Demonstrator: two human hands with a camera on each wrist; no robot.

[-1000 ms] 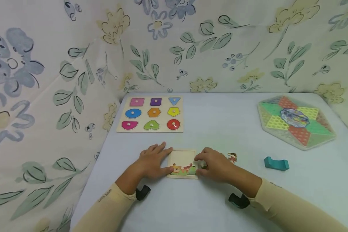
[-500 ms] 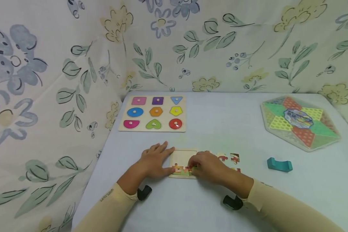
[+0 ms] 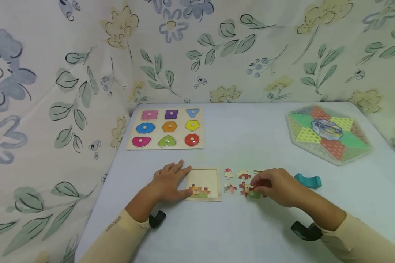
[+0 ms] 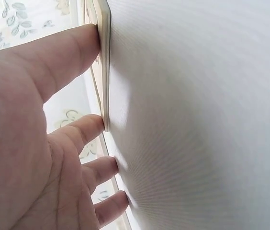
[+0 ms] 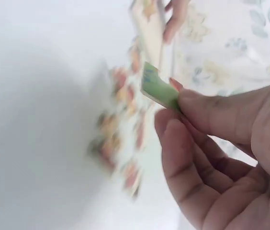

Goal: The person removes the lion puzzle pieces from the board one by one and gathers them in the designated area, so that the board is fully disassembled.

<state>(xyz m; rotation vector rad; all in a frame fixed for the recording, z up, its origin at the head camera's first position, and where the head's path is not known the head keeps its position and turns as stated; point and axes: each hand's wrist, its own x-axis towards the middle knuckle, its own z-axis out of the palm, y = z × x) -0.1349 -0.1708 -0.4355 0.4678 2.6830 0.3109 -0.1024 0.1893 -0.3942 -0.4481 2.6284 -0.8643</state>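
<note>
A small square wooden jigsaw tray (image 3: 204,178) lies in the middle of the table. Joined jigsaw pieces (image 3: 204,191) fill the lower left of it. My left hand (image 3: 167,185) is spread beside the tray, its thumb and index fingertip at the left edge. In the right wrist view, a green jigsaw piece (image 5: 159,89) is pinched between thumb and fingers of my right hand (image 5: 221,143). That hand is right of the tray in the head view, over a cluster of loose jigsaw pieces (image 3: 230,188), partly hiding them.
Behind the tray lies a shape-peg board (image 3: 156,137) with coloured shapes. A teal curved block (image 3: 308,181) sits right of my right hand. At the back right is a hexagonal game board (image 3: 329,135) in clear wrap. A floral cloth (image 3: 217,47) hangs behind the table.
My right hand has lifted the green jigsaw piece from the tray's lower right and carried it right, over the loose pieces. My left hand stays at the tray's left edge.
</note>
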